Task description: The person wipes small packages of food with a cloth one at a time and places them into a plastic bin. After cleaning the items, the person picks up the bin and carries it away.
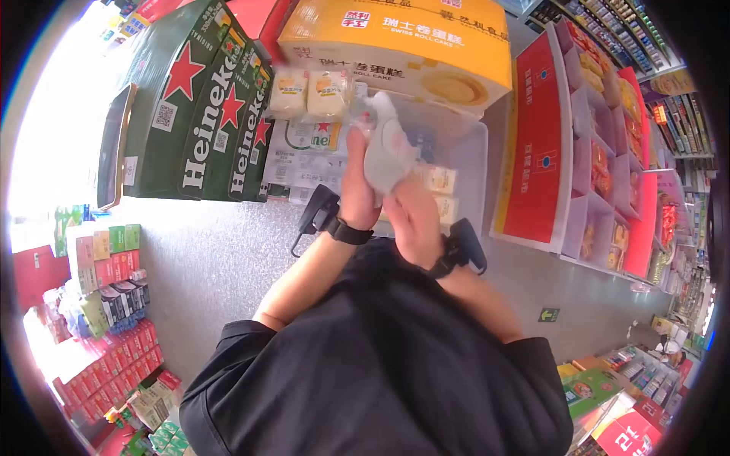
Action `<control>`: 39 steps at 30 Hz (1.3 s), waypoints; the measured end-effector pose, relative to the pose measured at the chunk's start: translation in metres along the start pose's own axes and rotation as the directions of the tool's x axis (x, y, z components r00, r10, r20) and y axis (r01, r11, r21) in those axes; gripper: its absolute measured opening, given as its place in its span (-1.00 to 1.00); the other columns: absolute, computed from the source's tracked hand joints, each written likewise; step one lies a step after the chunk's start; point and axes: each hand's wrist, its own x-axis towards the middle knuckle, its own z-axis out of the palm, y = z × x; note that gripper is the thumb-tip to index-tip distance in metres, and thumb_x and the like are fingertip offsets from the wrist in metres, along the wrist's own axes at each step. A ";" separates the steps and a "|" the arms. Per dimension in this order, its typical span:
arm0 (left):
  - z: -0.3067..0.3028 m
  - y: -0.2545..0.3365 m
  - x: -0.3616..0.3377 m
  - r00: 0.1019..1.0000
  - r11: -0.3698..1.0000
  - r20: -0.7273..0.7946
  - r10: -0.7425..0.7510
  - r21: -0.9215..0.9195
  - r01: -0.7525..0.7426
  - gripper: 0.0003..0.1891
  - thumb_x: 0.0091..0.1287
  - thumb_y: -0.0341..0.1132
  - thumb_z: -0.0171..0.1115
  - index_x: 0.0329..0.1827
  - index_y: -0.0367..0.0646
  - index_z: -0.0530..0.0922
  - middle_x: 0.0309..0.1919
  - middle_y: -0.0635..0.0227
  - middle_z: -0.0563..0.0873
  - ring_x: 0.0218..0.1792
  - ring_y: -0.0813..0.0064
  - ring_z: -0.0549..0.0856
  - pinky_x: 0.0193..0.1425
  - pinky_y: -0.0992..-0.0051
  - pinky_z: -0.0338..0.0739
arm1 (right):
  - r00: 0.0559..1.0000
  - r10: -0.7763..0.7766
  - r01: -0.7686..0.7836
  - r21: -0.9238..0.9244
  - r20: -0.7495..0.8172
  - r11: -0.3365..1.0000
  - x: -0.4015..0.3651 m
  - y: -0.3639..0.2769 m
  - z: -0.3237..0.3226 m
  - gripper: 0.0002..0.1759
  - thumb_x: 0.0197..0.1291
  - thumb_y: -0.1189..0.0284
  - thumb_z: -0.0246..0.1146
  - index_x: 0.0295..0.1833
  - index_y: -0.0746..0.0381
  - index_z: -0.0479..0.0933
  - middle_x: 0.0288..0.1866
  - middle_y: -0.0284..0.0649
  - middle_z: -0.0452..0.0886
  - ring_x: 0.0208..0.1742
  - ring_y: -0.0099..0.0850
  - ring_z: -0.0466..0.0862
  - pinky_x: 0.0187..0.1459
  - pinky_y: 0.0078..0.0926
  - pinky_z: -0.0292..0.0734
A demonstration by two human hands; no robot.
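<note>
A white, partly see-through plastic wrapper or bag (389, 148) with faint pink marks is between my hands, slightly blurred. My left hand (359, 178) is closed on its left side. At its lower end, my right hand (417, 220) grips it, its fingertips hidden behind the plastic. Just beyond lie two wrapped cakes (328, 93) with yellow labels, side by side on a white Heineken carton (304, 144). Beneath my hands is a translucent plastic bin (475, 152); more packaged cakes (441, 181) sit inside it, partly covered by my right hand.
A yellow Swiss roll cake carton (395, 38) stands behind the bin. Green Heineken boxes (190, 114) are at the left. On the right rises a red-fronted display rack (536, 152) of packaged snacks. Stacked red boxes (114, 365) stand on the grey floor (213, 258) at lower left.
</note>
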 end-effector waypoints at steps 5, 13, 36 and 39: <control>-0.024 0.012 0.008 0.986 0.990 -0.115 -0.123 -0.086 0.114 -0.40 0.62 0.19 -0.23 0.39 -0.11 0.41 0.14 0.27 0.66 0.15 0.36 0.66 0.29 0.32 0.53 | 0.987 0.027 -0.031 0.026 0.160 0.999 -0.023 0.003 -0.013 -0.76 0.33 0.54 0.11 0.04 0.38 0.56 -0.04 0.00 0.63 -0.06 -0.09 0.62 0.06 -0.32 0.48; -0.082 0.040 0.002 0.984 0.977 -0.138 -0.111 -0.197 0.083 -0.43 0.63 0.10 -0.21 0.37 -0.20 0.42 0.19 0.17 0.66 0.22 0.23 0.64 0.32 0.15 0.53 | 0.841 0.516 -0.489 0.183 -0.160 0.853 -0.036 0.036 -0.051 -0.72 0.42 0.38 0.18 0.05 0.39 0.53 -0.14 -0.14 0.62 -0.06 -0.46 0.57 0.04 -0.45 0.45; -0.148 0.062 -0.039 0.835 0.272 -0.076 0.545 0.958 -0.090 -0.54 0.37 -0.39 0.28 0.33 -0.27 0.50 0.22 0.10 0.59 0.18 0.24 0.63 0.22 0.32 0.53 | 0.942 0.240 -0.189 -0.221 0.233 0.957 0.052 0.067 0.117 -0.27 0.02 0.32 0.52 0.28 0.36 0.43 0.02 0.00 0.64 -0.02 -0.10 0.71 -0.06 -0.27 0.66; -0.154 0.063 -0.045 0.794 -0.153 0.142 0.591 0.986 -0.063 -0.55 0.33 -0.48 0.24 0.31 -0.30 0.51 0.29 0.03 0.57 0.27 0.07 0.56 0.34 0.22 0.46 | 0.956 0.164 -0.065 -0.365 0.245 0.929 0.052 0.075 0.130 -0.31 0.06 0.21 0.50 0.22 0.32 0.44 -0.09 -0.02 0.68 -0.09 -0.10 0.72 -0.16 -0.24 0.63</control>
